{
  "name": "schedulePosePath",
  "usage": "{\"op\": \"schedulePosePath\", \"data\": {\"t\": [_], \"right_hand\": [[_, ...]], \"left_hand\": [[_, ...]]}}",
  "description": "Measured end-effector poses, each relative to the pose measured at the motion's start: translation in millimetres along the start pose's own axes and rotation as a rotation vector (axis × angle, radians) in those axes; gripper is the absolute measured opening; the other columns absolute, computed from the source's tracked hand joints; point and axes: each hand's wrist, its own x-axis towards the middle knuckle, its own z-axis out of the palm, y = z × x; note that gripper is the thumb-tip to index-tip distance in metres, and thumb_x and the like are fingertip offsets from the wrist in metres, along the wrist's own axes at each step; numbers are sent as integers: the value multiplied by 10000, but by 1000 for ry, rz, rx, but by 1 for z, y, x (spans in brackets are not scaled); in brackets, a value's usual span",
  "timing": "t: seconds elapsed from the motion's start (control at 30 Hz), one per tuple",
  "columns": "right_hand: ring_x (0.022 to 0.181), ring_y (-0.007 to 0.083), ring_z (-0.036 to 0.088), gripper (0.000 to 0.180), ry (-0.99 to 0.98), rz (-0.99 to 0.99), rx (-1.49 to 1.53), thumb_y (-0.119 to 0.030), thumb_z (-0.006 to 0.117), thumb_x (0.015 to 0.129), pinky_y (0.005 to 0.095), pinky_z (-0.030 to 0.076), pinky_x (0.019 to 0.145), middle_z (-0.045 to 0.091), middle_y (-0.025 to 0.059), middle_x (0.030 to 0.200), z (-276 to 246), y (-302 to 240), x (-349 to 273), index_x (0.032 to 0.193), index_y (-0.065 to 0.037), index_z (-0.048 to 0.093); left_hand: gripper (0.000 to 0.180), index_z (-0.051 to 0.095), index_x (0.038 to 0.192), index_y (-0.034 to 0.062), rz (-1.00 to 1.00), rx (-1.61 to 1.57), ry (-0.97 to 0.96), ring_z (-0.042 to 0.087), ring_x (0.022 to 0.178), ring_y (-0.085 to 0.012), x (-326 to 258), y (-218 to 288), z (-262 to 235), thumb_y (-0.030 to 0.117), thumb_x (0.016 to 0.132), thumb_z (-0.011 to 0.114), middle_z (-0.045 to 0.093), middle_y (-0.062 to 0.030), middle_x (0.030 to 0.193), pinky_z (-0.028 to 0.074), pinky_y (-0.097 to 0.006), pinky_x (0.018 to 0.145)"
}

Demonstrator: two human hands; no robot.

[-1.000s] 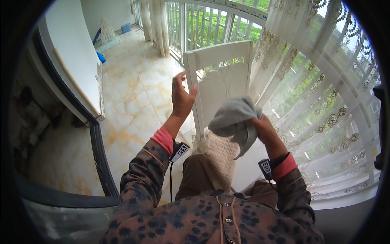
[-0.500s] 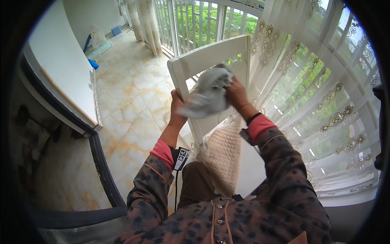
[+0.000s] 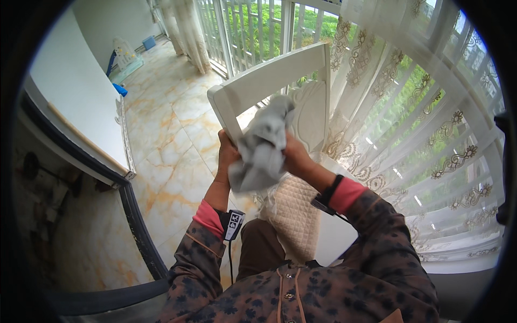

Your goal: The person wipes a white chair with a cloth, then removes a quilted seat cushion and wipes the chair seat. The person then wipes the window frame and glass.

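Chair (image 3: 280,70), white and wooden, now fills more of the view than a second ago, and the grey cloth (image 3: 262,145) that was then held in the air short of it is now pressed against its backrest. To the left of the grip lies the marbled floor (image 3: 172,140), with a white wall (image 3: 75,91) beyond it. The left hand (image 3: 226,153) is closed around the left upright of the backrest, steadying it. Just right of it the cloth hangs bunched over the frame, and the right hand (image 3: 296,156) is clenched on the cloth's right side, holding it to the wood. So both hands have moved from approach to contact, and wiping looks under way. Below the grip sits the quilted seat pad (image 3: 293,215); to the right hangs a lace curtain (image 3: 420,124).
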Motion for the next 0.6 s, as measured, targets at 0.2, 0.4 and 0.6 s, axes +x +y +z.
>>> {"op": "schedulePosePath", "data": {"t": [0.2,0.4,0.6], "right_hand": [[1029,228,601,275,-124,96,34,34,685,729,322,469,904,628,81,1019,-80,-79,18,988,-58,688],[1126,276,581,426,23,-475,-284,-69,782,671,408,460,965,621,79,1199,-52,-181,96,1064,-201,686],[1040,250,622,496,-140,-613,-671,-45,744,613,386,470,924,651,18,1110,-84,-144,125,1065,-234,668]], "left_hand": [[470,381,1160,50,-180,-149,11,535,953,-168,2,11,-3,125,843,719,526,-87,1044,466,-308,841],[630,404,1349,56,-19,-371,19,522,1049,-149,-39,81,-8,60,811,731,532,-40,1159,464,-299,908],[610,427,1301,5,-92,13,-114,542,1022,-155,-73,119,-20,104,801,764,558,-72,1105,469,-322,887]]}}
